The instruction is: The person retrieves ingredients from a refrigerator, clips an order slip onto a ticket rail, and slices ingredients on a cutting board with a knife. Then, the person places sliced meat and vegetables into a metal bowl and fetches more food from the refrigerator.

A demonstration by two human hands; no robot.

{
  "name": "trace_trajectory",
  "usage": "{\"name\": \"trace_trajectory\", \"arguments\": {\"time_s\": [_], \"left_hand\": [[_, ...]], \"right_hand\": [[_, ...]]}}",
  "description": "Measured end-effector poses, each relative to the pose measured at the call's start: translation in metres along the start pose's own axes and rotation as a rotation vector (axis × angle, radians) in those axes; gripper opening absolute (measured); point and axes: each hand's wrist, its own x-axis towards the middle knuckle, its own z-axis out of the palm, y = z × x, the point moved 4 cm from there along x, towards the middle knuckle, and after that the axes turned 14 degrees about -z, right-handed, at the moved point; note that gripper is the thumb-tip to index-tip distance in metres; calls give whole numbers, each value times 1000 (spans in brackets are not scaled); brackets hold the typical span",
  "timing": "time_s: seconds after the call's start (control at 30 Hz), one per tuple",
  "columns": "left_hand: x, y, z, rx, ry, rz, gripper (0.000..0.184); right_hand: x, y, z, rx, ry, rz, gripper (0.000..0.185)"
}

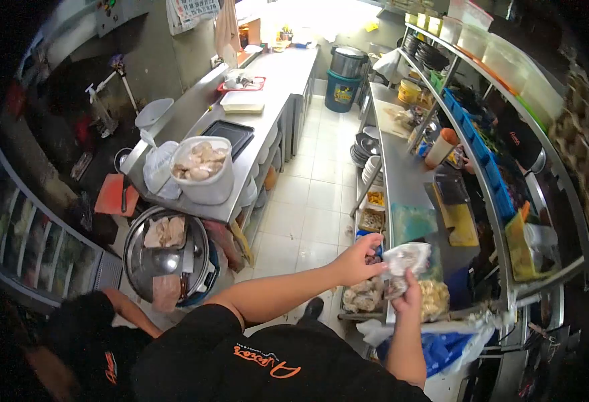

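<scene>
In front of me, above the right-hand counter's near end, a small whitish, crumpled plastic bag [408, 258] hangs between my hands. My right hand [408, 293] grips its lower part, with brownish contents showing beside the fingers. On the bag's left edge, my left hand [361, 260] has its thumb and fingers curled; its exact hold is partly hidden. Under and beside my right hand lies a clear bag of pale yellowish pieces [433, 299]. A bag of light brownish food [363, 296] sits on the low shelf to the left.
A co-worker's arm [132, 312] is at lower left, near a large metal basin [133, 251] holding a knife [188, 258]. A white tub of pale pieces [204, 191] stands on the left counter's corner. Metal shelving [485, 157] overhangs the right counter [401, 175]. A tiled aisle [308, 174] runs between.
</scene>
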Motion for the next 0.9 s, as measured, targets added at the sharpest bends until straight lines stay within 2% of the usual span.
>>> {"name": "trace_trajectory", "arguments": {"time_s": [0.07, 0.13, 0.17, 0.2, 0.23, 0.27, 0.3, 0.33, 0.37, 0.4, 0.43, 0.5, 0.6, 0.63, 0.8, 0.87, 0.9], "left_hand": [[28, 4, -21, 78, -51, -116, 69], [59, -8, -42, 103, -183, -259, 68], [72, -15, -60, 90, -250, -219, 65], [85, -33, -81, 222, -247, -282, 63], [98, -55, -104, 352, -244, -339, 61], [106, -81, -128, 313, -199, -489, 59], [111, -98, -154, 404, -136, -647, 58], [118, -134, -181, 493, -108, -663, 56], [120, -118, -199, 514, -74, -811, 58], [129, -131, -219, 520, -74, -840, 54], [138, -145, -237, 524, -67, -864, 50], [164, -143, -263, 483, 9, -878, 49], [213, -179, -300, 306, 78, -832, 50], [230, -196, -308, 213, 104, -896, 49], [320, -294, -341, 294, 3, -992, 50], [344, -339, -350, 315, -22, -1012, 50], [355, -351, -355, 349, -19, -1013, 48]], "right_hand": [[32, -23, 7, 67, 125, -39, 30], [86, -14, -21, 166, 223, 5, 25], [106, -3, -43, 217, 293, 23, 23], [125, 13, -56, 244, 209, 0, 20], [134, 30, -55, 150, 293, 35, 17], [144, 49, -46, 57, 377, 101, 15], [152, 65, -23, 159, 191, 222, 15], [161, 79, 0, -6, 254, 223, 15], [168, 79, 43, -41, 208, 256, 15], [196, 113, 31, 75, 67, 298, 18], [222, 133, 35, 29, -23, 357, 20], [262, 145, 71, 37, 54, 514, 16], [345, 183, 74, -28, 55, 535, 14], [373, 200, 62, -86, 109, 540, 15], [482, 265, -22, -285, 402, 531, 19], [521, 270, -35, -182, 559, 602, 20], [547, 277, -59, -157, 630, 517, 21]]}}
